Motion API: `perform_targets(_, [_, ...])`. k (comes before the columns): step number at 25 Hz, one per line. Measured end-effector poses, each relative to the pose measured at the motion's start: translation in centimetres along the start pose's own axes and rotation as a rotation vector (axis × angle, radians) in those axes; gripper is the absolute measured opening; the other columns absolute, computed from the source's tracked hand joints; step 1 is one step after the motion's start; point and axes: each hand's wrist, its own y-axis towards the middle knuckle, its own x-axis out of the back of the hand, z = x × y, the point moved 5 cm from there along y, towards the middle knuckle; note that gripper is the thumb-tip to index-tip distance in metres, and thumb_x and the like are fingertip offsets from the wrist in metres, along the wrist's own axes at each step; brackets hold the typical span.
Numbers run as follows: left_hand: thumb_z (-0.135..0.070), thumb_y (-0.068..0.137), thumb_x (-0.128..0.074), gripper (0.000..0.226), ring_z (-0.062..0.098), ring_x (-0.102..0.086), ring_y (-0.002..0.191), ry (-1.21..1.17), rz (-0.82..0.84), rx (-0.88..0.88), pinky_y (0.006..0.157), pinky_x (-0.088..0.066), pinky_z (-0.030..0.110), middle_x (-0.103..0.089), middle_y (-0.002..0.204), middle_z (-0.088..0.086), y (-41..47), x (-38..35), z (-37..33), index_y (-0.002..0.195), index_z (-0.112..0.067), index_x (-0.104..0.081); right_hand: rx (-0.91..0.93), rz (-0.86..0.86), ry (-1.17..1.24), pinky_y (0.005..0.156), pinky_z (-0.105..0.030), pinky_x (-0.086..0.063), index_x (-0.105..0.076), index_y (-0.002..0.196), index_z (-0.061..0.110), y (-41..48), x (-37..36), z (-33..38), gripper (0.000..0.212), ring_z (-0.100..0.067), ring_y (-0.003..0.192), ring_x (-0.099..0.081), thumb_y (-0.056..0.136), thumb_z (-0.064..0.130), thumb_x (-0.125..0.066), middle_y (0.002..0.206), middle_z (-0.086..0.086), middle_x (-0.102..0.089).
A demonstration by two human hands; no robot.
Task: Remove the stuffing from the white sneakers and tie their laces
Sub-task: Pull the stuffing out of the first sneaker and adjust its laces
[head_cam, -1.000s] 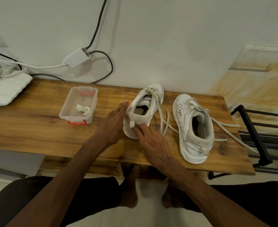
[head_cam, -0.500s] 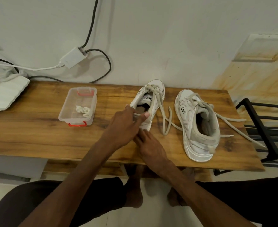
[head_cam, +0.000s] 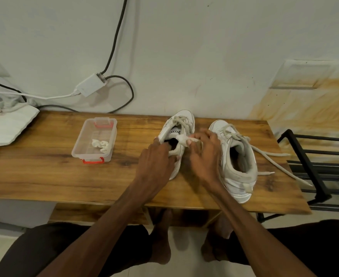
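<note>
Two white sneakers stand on the wooden table (head_cam: pixel 44 172), toes toward the wall, laces untied. My left hand (head_cam: pixel 154 158) grips the heel collar of the left sneaker (head_cam: pixel 181 121). My right hand (head_cam: pixel 204 154) pinches a wad of white stuffing (head_cam: pixel 183 139) that sticks out of that sneaker's opening. The right sneaker (head_cam: pixel 238 166) stands just right of my right hand, its opening dark with no stuffing visible, and its loose laces (head_cam: pixel 272 156) trail toward the table's right edge.
A clear plastic box (head_cam: pixel 80 150) with red latches holds a crumpled white wad (head_cam: pixel 101 144) at the table's middle left. A white slab (head_cam: pixel 6 126) lies at far left. A black metal rack (head_cam: pixel 320 166) stands right of the table. Cables and an adapter (head_cam: pixel 90 84) hang on the wall.
My right hand has risen from the table near the heel to the left sneaker's opening and taken hold of the stuffing. My left hand stays on the heel collar.
</note>
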Motion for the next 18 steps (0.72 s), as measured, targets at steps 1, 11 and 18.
perform_targets(1, [-0.034, 0.092, -0.059, 0.028, 0.026, -0.064, 0.088, -0.005, 0.003, -0.010, 0.071, -0.044, 0.031, -0.060, 0.121, 0.015, 0.0, 0.1, -0.3, 0.112, -0.016, -0.063, -0.102, 0.090, 0.085, 0.089, -0.030, -0.039, -0.062, 0.101, 0.017, 1.1, -0.8, -0.5, 0.012, -0.011, 0.107, -0.048, 0.092, 0.021, -0.056, 0.116, 0.003, -0.055])
perform_targets(11, [-0.045, 0.100, -0.038, 0.050, 0.026, -0.058, 0.085, -0.215, 0.093, 0.271, 0.073, -0.043, 0.033, -0.065, 0.106, 0.020, 1.7, 0.6, 0.0, 0.099, -0.001, -0.063, 0.021, -0.186, 0.053, 0.065, -0.027, -0.040, -0.052, 0.100, 0.009, -6.5, -0.4, 3.5, 0.019, -0.016, 0.078, -0.051, 0.100, 0.020, -0.036, 0.090, -0.001, -0.056])
perform_targets(18, [-0.065, 0.082, -0.058, 0.061, 0.023, -0.063, 0.087, -0.083, 0.180, 0.233, 0.069, -0.046, 0.029, -0.061, 0.090, 0.002, 3.0, 0.0, -2.5, 0.104, -0.009, -0.060, 0.111, -0.128, -0.218, 0.087, -0.034, -0.040, -0.050, 0.104, 0.011, -8.1, -1.7, 2.8, 0.030, -0.020, 0.091, -0.050, 0.077, -0.001, -0.053, 0.098, -0.003, -0.056])
